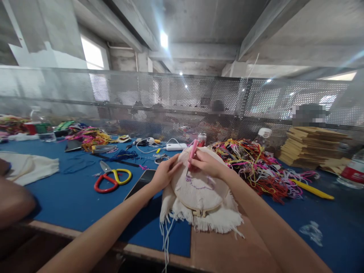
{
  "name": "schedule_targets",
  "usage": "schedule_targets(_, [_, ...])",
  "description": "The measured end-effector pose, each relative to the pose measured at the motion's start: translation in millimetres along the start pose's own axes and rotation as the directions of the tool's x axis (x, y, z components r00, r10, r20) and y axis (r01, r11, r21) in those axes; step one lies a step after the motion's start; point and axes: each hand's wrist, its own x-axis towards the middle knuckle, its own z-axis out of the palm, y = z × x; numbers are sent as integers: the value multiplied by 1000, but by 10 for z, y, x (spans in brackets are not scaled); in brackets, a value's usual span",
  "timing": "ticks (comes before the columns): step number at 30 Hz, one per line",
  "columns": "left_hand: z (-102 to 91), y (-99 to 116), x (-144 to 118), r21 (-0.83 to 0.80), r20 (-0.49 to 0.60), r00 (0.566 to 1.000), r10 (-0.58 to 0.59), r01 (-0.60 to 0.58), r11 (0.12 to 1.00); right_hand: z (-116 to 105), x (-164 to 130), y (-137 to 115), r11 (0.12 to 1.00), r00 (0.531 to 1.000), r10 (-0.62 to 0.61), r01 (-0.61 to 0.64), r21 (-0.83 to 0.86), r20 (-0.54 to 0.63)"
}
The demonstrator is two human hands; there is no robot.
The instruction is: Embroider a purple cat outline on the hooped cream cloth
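My right hand pinches a pink tool, its tip seemingly on the cloth. My left hand grips the hoop's left edge, propped on the blue table; scissors lie left.

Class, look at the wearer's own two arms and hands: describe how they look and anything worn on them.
Both forearms are bare from the bottom edge of the picture up to the wrists, with no sleeves in view. The left hand and the right hand wear no gloves. No watch, bracelet or ring shows. Fingernail detail is too small to tell.
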Motion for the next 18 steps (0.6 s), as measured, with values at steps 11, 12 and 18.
schedule_targets(11, [11, -32, -6, 7, -7, 1000, 4, -4, 1000, -9, -8, 0, 993, 1000, -23, 23, -114, 2])
schedule_targets(12, [9, -28, -5, 13, -7, 1000, 6, -6, 1000, -11, -11, -17, 989, 999, -38, 38, -141, 4])
schedule_targets(18, [1, -14, -9, 42, 6, 1000, 16, -16, 999, -29, -32, -78, 932, 985, -141, 167, -323, 102])
